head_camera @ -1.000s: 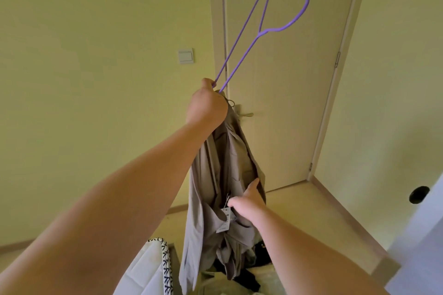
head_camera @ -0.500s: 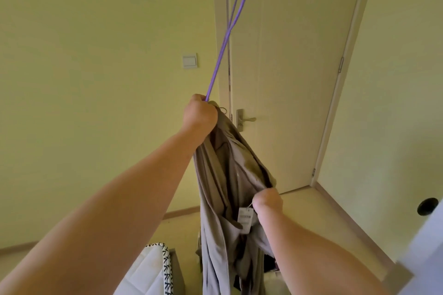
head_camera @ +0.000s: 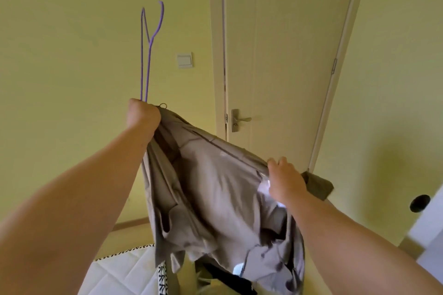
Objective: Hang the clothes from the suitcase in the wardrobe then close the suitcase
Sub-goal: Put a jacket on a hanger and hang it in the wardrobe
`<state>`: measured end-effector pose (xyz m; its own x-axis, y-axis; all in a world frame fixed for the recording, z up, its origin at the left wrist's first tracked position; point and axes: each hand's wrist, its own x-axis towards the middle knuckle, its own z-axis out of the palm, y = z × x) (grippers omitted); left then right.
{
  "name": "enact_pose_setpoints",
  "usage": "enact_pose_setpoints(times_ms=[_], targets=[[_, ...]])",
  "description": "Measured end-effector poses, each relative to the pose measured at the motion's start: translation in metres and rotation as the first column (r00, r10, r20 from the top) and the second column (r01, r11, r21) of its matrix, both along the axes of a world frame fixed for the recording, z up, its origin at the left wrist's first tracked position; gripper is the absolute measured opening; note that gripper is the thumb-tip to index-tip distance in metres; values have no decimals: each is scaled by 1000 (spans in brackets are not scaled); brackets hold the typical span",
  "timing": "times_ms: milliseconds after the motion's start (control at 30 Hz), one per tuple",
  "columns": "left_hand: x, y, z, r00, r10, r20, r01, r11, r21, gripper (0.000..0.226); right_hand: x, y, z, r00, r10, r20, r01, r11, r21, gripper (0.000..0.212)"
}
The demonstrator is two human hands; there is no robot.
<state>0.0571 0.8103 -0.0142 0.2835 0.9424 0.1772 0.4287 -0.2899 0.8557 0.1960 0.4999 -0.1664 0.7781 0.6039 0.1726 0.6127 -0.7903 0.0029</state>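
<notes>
A grey-brown garment [head_camera: 215, 189] hangs spread out between my two hands in front of me. My left hand [head_camera: 142, 116] is raised and grips one top corner of the garment together with a thin purple hanger [head_camera: 149, 50], which sticks straight up from my fist. My right hand [head_camera: 284, 181] holds the garment's upper edge at the right, fingers curled over the fabric. A white tag shows under that hand. Dark clothes [head_camera: 230, 280] lie below the garment; the suitcase itself is hidden.
A closed pale door [head_camera: 282, 55] with a metal handle [head_camera: 239, 119] stands straight ahead. A light switch [head_camera: 184, 60] is on the yellow wall at its left. A white quilted bed corner [head_camera: 124, 270] lies at the bottom left. A pale panel with a dark round hole [head_camera: 419, 203] is at the right edge.
My right hand has pulled the garment's edge up and to the right, spreading the fabric wide. The hanger has swung from leaning right to standing upright in my left fist.
</notes>
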Motion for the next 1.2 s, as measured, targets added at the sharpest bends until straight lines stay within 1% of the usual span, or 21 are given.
enact_pose_setpoints(times_ms=[33,100,200,233,333,367,433,467,533,600,633,667,733,833,900,967,1000,1033,1067,1133,1200], targets=[[-3,2,-3,1000,9,-2,-9,1000,1,29,0,-1,1,996,-83,-25,84,996,13,34],[-6,3,-11,1000,12,-1,-12,1000,-1,30,0,-2,2,978,-197,-70,196,980,-19,21],[-9,5,-24,1000,-2,-8,2,1000,-10,30,-1,-1,3,950,-305,-68,298,950,-95,7],[-10,6,-27,1000,4,-5,-4,1000,-15,31,-2,-2,4,940,-331,-81,318,938,-139,5],[-16,12,-32,999,29,17,-29,999,-21,33,-8,-5,4,930,-357,-86,332,917,-220,12],[-17,15,-33,999,37,26,-37,999,-21,34,-9,-7,3,922,-371,-109,344,917,-202,13],[-21,18,-34,998,44,32,-44,999,-12,37,-8,-6,1,876,-396,-274,391,917,-75,10],[-23,19,-34,999,38,27,-38,999,-8,39,-7,-4,1,841,-388,-378,419,908,2,7],[-26,21,-33,1000,23,-15,-22,1000,11,37,-3,8,8,753,-339,-563,474,874,108,12],[-27,25,-31,995,19,-96,-16,999,29,29,0,22,19,633,-236,-737,562,795,228,16],[-29,29,-30,989,12,-146,-6,999,42,26,2,28,25,590,-174,-788,606,740,290,14],[-31,32,-31,981,5,-193,6,998,56,24,4,32,29,569,-133,-811,635,698,331,13],[-38,37,-34,967,10,-254,13,996,89,23,8,37,35,565,-81,-821,673,621,402,19],[-46,43,-42,970,33,-241,-13,996,86,27,15,35,35,559,-73,-826,756,454,471,36],[-49,46,-46,977,40,-212,-28,998,60,31,15,31,32,539,-79,-839,802,353,482,43],[-50,50,-48,981,5,-192,5,999,52,31,16,31,28,485,-10,-874,848,248,468,43],[-50,52,-49,981,-28,-190,38,998,51,31,18,32,27,459,46,-887,869,188,459,39],[-50,53,-50,978,-66,-197,77,996,49,31,19,33,28,436,96,-895,882,154,446,31],[-50,54,-51,971,-103,-214,114,993,37,32,19,34,30,422,133,-897,888,138,438,22],[-49,55,-53,950,-195,-245,198,980,-14,40,19,36,36,421,141,-896,884,158,440,9],[-50,55,-55,910,-291,-296,293,955,-39,44,24,36,41,490,46,-871,844,224,487,11]])
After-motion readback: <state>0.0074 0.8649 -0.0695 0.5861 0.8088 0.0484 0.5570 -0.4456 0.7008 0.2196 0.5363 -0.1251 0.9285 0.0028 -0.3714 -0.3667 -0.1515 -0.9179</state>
